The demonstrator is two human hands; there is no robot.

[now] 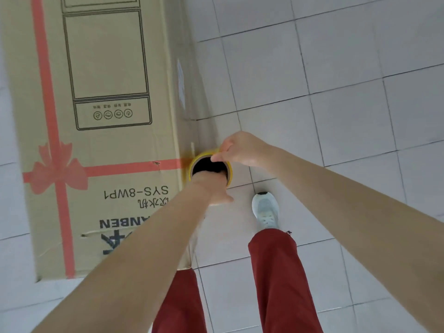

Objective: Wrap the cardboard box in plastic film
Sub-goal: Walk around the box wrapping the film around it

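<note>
A tall cardboard box (108,92) with a red ribbon print and black drawing fills the left of the head view. Clear plastic film (189,92) lies stretched over its right side face. The film roll (195,161), with a yellow-rimmed tube and dark hollow core, stands upright against the box's right edge. My left hand (211,188) has its fingers inside the core from the near side. My right hand (240,147) pinches the roll's far rim with thumb and fingers.
The floor is pale grey tile (336,92) with dark grout lines. My right foot in a white sneaker (265,210) stands just right of the roll, red trousers (276,272) below it.
</note>
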